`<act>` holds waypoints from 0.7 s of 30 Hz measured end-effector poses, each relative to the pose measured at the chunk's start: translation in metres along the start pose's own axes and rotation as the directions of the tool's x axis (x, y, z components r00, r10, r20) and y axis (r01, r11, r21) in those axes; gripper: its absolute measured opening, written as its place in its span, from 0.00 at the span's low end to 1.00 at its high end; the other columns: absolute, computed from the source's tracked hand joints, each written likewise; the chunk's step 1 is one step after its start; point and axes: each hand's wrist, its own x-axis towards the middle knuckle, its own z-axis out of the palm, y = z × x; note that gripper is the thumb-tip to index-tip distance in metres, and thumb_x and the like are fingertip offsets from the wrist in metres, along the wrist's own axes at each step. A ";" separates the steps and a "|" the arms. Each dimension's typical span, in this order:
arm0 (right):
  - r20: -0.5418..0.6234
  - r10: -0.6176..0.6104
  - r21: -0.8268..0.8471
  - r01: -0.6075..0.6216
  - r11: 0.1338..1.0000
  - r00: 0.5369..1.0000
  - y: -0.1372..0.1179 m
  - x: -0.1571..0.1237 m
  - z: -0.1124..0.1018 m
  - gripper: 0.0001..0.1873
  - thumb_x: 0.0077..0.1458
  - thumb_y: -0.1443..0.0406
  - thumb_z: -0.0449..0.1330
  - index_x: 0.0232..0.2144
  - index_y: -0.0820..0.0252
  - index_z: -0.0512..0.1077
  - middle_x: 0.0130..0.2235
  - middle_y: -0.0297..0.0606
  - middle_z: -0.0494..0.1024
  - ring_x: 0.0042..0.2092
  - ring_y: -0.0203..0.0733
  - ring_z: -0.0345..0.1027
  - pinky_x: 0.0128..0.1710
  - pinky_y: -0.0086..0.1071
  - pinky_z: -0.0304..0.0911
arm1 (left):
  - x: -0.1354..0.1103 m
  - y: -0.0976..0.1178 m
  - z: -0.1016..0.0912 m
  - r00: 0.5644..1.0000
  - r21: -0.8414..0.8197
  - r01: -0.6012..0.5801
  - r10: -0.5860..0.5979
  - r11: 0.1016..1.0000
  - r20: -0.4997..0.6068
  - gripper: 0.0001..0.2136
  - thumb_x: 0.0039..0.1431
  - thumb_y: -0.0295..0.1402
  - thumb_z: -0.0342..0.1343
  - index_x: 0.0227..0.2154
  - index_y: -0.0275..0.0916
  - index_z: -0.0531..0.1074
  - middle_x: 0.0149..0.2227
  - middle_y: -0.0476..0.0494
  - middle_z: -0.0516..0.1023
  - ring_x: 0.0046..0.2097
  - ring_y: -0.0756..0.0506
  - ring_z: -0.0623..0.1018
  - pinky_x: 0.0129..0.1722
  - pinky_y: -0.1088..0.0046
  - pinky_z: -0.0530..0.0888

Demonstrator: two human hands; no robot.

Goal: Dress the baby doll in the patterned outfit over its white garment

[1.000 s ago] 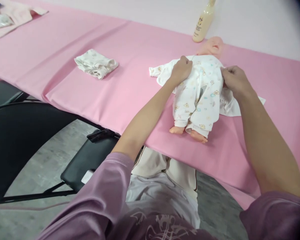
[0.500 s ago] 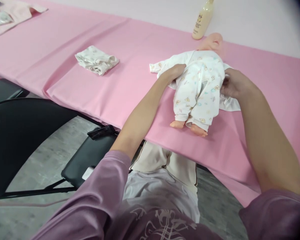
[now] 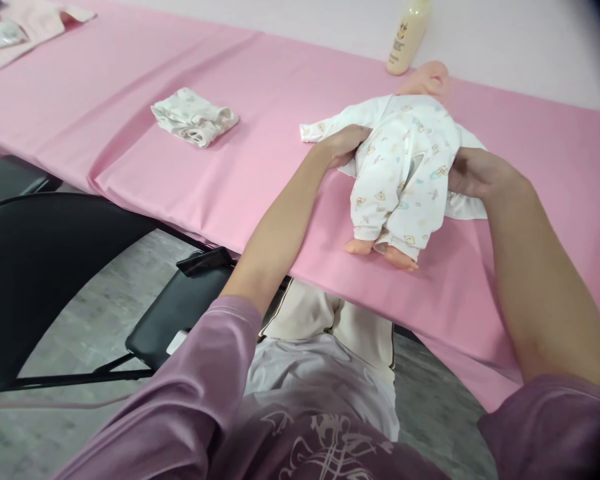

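Observation:
A baby doll (image 3: pixel 425 143) lies on its back on the pink-covered table, its head away from me and bare feet near the front edge. It wears white printed clothes, a long-sleeved top and trousers. My left hand (image 3: pixel 349 143) grips the doll's side at the waist, fingers tucked beneath and mostly hidden. On the opposite side my right hand (image 3: pixel 475 173) holds the doll with curled fingers, partly covered by the clothing. White fabric spreads out under both hands.
Left of the doll sits a folded white printed garment (image 3: pixel 194 117). A cream-coloured bottle (image 3: pixel 407 40) stands behind the doll's head by the wall. At the far left is a pale pink cloth (image 3: pixel 43 30) with items on it. Black chairs (image 3: pixel 175 310) are below the table's front edge; one bears a dark object.
The doll's body has shifted slightly to the right between my hands. My right hand has moved a little to the right with it; the left stays at its side.

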 end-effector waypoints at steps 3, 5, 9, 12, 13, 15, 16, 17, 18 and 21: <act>0.103 0.145 0.183 -0.162 0.970 0.984 0.007 0.003 -0.006 0.09 0.70 0.70 0.59 0.47 0.58 0.79 0.48 0.46 0.86 0.51 0.45 0.81 0.60 0.40 0.78 | 0.002 -0.006 -0.002 0.998 -0.057 -0.050 0.052 0.997 0.041 0.17 0.72 0.20 0.55 0.27 0.40 0.77 0.41 0.40 0.87 0.54 0.42 0.85 0.68 0.65 0.75; 0.154 0.131 0.171 -0.157 0.973 0.979 0.008 0.001 -0.009 0.10 0.70 0.71 0.60 0.48 0.59 0.81 0.49 0.47 0.86 0.51 0.45 0.81 0.62 0.39 0.77 | 0.002 -0.008 -0.004 0.996 -0.061 -0.074 0.077 0.995 0.049 0.15 0.70 0.19 0.57 0.28 0.39 0.78 0.42 0.40 0.88 0.57 0.42 0.85 0.70 0.64 0.74; 0.227 0.101 0.125 -0.132 0.983 0.969 0.007 -0.007 -0.012 0.10 0.70 0.71 0.63 0.48 0.60 0.83 0.51 0.48 0.86 0.52 0.46 0.81 0.65 0.41 0.75 | -0.002 -0.007 -0.007 0.996 -0.011 -0.084 0.084 0.996 0.013 0.09 0.68 0.21 0.59 0.36 0.40 0.82 0.42 0.41 0.89 0.61 0.38 0.83 0.70 0.55 0.74; 0.206 0.109 0.104 -0.132 0.986 0.973 0.008 -0.009 -0.013 0.11 0.72 0.72 0.62 0.49 0.60 0.84 0.52 0.49 0.86 0.51 0.44 0.81 0.66 0.41 0.74 | -0.006 -0.006 -0.009 0.994 -0.034 -0.069 0.072 0.997 0.085 0.09 0.71 0.22 0.59 0.41 0.40 0.84 0.44 0.41 0.90 0.59 0.38 0.83 0.71 0.56 0.73; 0.202 0.102 0.102 -0.124 0.987 0.974 0.010 -0.008 -0.013 0.11 0.73 0.72 0.62 0.50 0.60 0.84 0.53 0.49 0.87 0.51 0.44 0.81 0.66 0.41 0.74 | -0.006 -0.006 -0.009 0.991 -0.047 -0.064 0.069 0.997 0.111 0.10 0.72 0.22 0.58 0.42 0.41 0.84 0.45 0.41 0.90 0.57 0.38 0.83 0.71 0.57 0.73; 0.223 0.069 0.109 -0.095 0.989 0.972 0.015 -0.005 -0.015 0.11 0.74 0.70 0.63 0.52 0.60 0.84 0.55 0.48 0.86 0.53 0.44 0.82 0.68 0.41 0.75 | -0.005 -0.007 -0.008 0.991 -0.057 -0.061 0.067 0.997 0.117 0.12 0.74 0.22 0.57 0.44 0.41 0.85 0.46 0.41 0.91 0.56 0.38 0.83 0.71 0.56 0.74; 0.237 0.046 0.119 -0.076 0.990 0.970 0.018 -0.002 -0.015 0.11 0.73 0.69 0.65 0.54 0.59 0.84 0.56 0.47 0.86 0.54 0.45 0.82 0.68 0.41 0.75 | -0.005 -0.007 -0.007 0.993 -0.052 -0.058 0.063 0.997 0.101 0.12 0.75 0.22 0.56 0.46 0.41 0.85 0.46 0.41 0.91 0.56 0.38 0.83 0.71 0.55 0.74; 0.250 0.024 0.132 -0.059 0.989 0.968 0.021 0.000 -0.016 0.12 0.72 0.68 0.67 0.55 0.57 0.84 0.58 0.46 0.86 0.55 0.45 0.82 0.69 0.40 0.75 | -0.004 -0.007 -0.006 0.995 -0.047 -0.053 0.056 0.998 0.077 0.13 0.76 0.22 0.56 0.49 0.40 0.85 0.46 0.40 0.91 0.57 0.37 0.83 0.72 0.54 0.74; 0.255 0.002 0.148 -0.041 0.988 0.967 0.024 0.002 -0.017 0.14 0.71 0.67 0.69 0.56 0.55 0.84 0.59 0.44 0.86 0.56 0.45 0.82 0.69 0.39 0.75 | -0.004 -0.006 -0.004 0.998 -0.048 -0.040 0.042 0.998 0.046 0.13 0.76 0.22 0.56 0.52 0.38 0.84 0.45 0.39 0.90 0.58 0.37 0.83 0.72 0.53 0.73; 0.181 -0.035 0.188 0.000 0.982 0.983 0.031 0.006 -0.014 0.15 0.66 0.65 0.74 0.54 0.53 0.85 0.58 0.41 0.87 0.57 0.47 0.82 0.68 0.39 0.78 | -0.006 -0.002 0.002 0.998 -0.092 0.013 -0.019 0.996 -0.064 0.11 0.77 0.21 0.58 0.53 0.34 0.84 0.40 0.39 0.89 0.58 0.36 0.83 0.73 0.52 0.71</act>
